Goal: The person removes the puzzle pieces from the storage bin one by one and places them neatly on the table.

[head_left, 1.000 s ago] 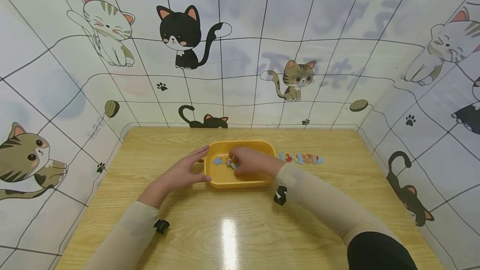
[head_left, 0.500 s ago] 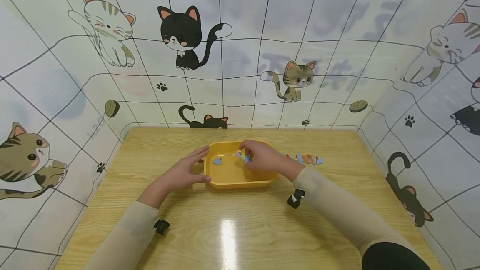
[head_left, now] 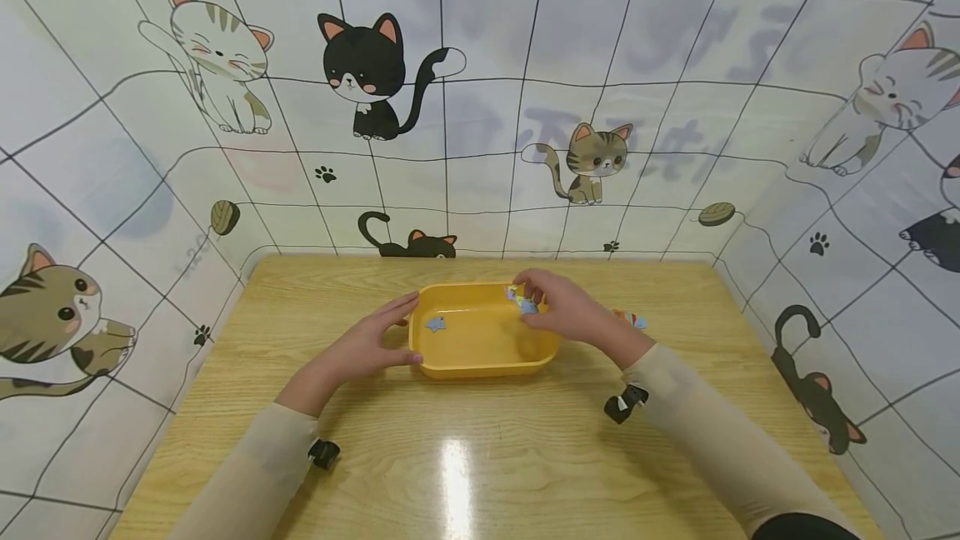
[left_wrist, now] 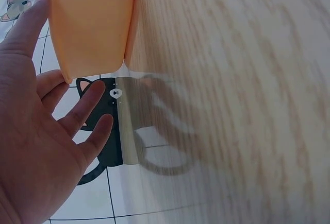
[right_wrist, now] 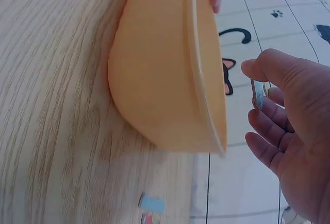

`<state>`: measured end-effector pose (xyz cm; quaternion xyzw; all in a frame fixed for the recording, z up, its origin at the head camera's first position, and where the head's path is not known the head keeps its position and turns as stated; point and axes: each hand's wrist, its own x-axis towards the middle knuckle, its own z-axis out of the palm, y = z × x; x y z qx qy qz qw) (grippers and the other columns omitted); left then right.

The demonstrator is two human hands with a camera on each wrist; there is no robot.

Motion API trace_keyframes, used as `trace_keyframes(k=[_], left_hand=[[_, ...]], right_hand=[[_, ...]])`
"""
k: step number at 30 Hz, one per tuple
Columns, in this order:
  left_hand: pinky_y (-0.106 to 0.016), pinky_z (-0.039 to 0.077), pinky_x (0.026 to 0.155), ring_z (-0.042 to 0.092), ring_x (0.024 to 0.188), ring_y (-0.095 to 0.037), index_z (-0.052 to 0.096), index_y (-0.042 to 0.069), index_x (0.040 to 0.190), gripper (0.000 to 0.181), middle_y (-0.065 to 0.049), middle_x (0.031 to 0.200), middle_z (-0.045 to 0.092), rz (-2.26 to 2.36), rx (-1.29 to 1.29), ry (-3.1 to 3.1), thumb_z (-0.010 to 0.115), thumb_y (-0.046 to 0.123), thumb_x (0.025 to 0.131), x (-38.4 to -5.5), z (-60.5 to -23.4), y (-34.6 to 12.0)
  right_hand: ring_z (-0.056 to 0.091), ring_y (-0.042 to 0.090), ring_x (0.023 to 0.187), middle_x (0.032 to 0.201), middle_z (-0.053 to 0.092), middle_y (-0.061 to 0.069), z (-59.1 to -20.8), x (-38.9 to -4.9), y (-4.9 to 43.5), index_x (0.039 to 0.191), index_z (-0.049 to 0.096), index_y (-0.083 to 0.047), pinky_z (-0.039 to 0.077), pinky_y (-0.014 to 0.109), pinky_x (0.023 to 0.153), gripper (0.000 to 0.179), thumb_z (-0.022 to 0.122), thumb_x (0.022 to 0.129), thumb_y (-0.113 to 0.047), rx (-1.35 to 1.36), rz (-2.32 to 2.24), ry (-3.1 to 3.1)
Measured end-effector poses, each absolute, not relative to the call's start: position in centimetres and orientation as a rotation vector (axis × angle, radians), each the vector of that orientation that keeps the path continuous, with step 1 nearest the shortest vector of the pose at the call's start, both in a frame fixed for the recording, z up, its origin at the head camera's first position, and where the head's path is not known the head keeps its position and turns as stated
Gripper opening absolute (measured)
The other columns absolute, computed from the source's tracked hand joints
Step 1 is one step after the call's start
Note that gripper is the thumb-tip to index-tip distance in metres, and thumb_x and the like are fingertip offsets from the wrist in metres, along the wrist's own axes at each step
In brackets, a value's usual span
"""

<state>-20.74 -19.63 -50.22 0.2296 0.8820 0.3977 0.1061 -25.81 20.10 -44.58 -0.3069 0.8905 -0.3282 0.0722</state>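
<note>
A yellow plastic tray (head_left: 480, 372) sits on the table. My left hand (head_left: 367, 338) rests against its left end, thumb and fingers spread and mostly straight along the rim. Over the tray's right part, my right hand (head_left: 570, 311) pinches a small blue-and-yellow puzzle piece (head_left: 527, 305) between thumb and fingers. In the right wrist view that puzzle piece (right_wrist: 258, 93) is seen edge-on, above the rim. One light blue puzzle piece (head_left: 435, 323) lies in the tray's left side.
To the right of the tray, a row of colourful puzzle pieces (head_left: 633, 319) lies on the wooden table (head_left: 360, 457), partly hidden by my right hand and wrist. Behind the table hangs a cat-patterned cloth (head_left: 487, 123).
My right hand has lifted the puzzle piece from the tray's middle and carried it right, towards the right rim. The left hand and tray have stayed put.
</note>
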Motion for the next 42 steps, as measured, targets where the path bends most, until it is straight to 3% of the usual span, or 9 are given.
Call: trace_keyframes(k=[14, 29, 36, 42], left_hand=[[-0.068, 0.037, 0.124, 0.052, 0.149, -0.037, 0.033, 0.011, 0.175, 0.105, 0.001, 0.184, 0.022, 1.164, 0.68, 2.604, 0.091, 0.043, 0.093, -20.6, -50.1, -19.6], [-0.068, 0.036, 0.125, 0.052, 0.15, -0.036, 0.033, 0.014, 0.176, 0.106, 0.0, 0.184, 0.021, 1.138, 0.685, 2.617, 0.091, 0.045, 0.093, -20.8, -50.3, -19.8], [-0.068, 0.036, 0.125, 0.052, 0.15, -0.036, 0.033, 0.014, 0.176, 0.105, 0.001, 0.184, 0.022, 1.148, 0.677, 2.605, 0.091, 0.045, 0.094, -20.8, -50.0, -19.7], [-0.068, 0.035, 0.125, 0.05, 0.151, -0.036, 0.033, 0.015, 0.176, 0.104, 0.003, 0.184, 0.021, 1.149, 0.663, 2.602, 0.091, 0.042, 0.094, -20.8, -50.1, -19.7]], right_hand=[[0.061, 0.029, 0.106, 0.117, 0.067, 0.009, -44.6, -25.3, 26.6, 0.148, 0.061, -0.001, 0.054, 0.058, 0.094, 0.057, 0.086, 0.098, -0.011, -0.762, -1.019, 2.785], [0.061, 0.029, 0.098, 0.113, 0.067, 0.012, -46.1, -25.0, 33.8, 0.149, 0.062, -0.001, 0.053, 0.043, 0.081, 0.056, 0.085, 0.1, -0.017, -0.546, -0.964, 2.9], [0.064, 0.031, 0.103, 0.117, 0.068, 0.016, -46.9, -24.6, 37.2, 0.15, 0.06, 0.001, 0.054, 0.047, 0.084, 0.056, 0.083, 0.102, -0.017, -0.457, -0.904, 2.942], [0.065, 0.032, 0.101, 0.114, 0.069, 0.018, -47.8, -24.4, 39.3, 0.146, 0.061, 0.006, 0.054, 0.045, 0.079, 0.056, 0.085, 0.101, -0.016, -0.395, -0.865, 2.974]])
